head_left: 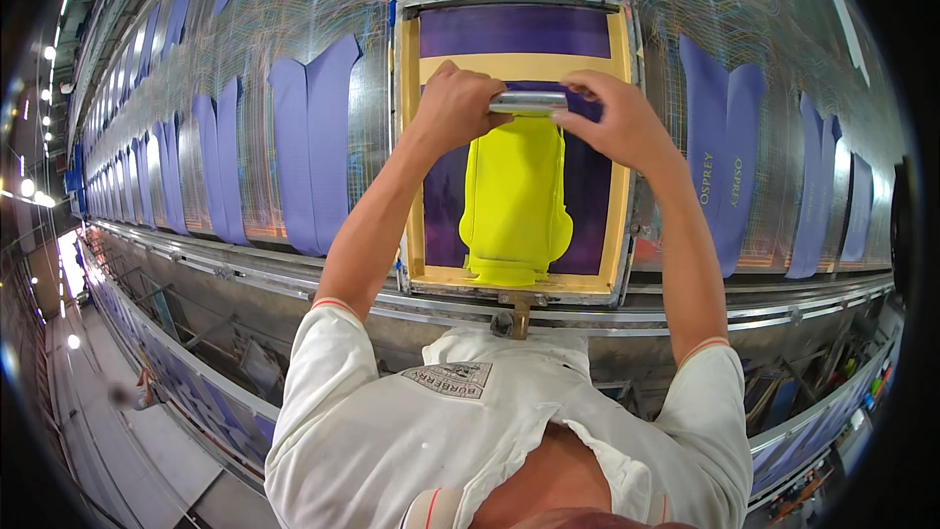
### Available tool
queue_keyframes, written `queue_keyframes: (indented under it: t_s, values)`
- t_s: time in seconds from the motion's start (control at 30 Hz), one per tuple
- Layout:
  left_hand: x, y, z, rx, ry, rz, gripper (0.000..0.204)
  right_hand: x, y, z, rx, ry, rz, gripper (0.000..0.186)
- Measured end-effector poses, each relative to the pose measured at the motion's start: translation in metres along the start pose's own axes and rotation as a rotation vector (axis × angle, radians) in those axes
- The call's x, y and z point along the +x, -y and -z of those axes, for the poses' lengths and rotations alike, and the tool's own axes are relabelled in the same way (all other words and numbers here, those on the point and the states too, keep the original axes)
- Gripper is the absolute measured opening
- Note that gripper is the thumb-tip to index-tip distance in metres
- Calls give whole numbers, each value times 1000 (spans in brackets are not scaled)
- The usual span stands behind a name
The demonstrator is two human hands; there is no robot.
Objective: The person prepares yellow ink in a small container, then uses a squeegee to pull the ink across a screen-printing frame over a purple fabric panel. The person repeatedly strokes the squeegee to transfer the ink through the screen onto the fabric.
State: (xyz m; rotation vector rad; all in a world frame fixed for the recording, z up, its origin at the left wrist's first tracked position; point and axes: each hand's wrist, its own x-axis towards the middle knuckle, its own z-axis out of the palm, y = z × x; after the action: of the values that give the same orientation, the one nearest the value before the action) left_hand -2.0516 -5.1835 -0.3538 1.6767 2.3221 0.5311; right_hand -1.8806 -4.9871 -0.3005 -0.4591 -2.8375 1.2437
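A screen-printing frame (623, 225) with a metal border lies in front of me, its purple mesh edged with tan tape. Bright yellow ink (516, 201) covers a tall patch down the middle of the mesh. Across the top of this patch sits a squeegee with a silvery metal handle (531, 102); its lower edge is hidden. My left hand (458, 106) is wrapped round the handle's left end. At the other end, my right hand (612, 118) grips with the thumb on the near side and the fingers curled over the far side.
Purple fabric pieces (315, 147) lie in rows on the long table to the left, and more purple pieces (723, 152) lie to the right, some with yellow print. A metal rail (372, 306) runs along the table's near edge. Behind me stands another long table with purple pieces.
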Motion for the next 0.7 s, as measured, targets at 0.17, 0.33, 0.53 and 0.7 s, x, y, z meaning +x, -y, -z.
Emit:
queue_keyframes:
  t_s: [0.17,0.33,0.53,0.7]
  values:
    - [9,6,-17,29,-67,21,27,44,-12,-42,-297,239,-39,31]
    - [-21,-8,-37,-11,-158,-11,25,14,-25,-69,-355,165,16,20]
    - [-144,-80,-62,-93,-143,2,25,-119,22,-105,-336,183,92,18]
    - [-124,-72,-44,-30,-91,-28,22,-107,16,-98,-364,179,80,16]
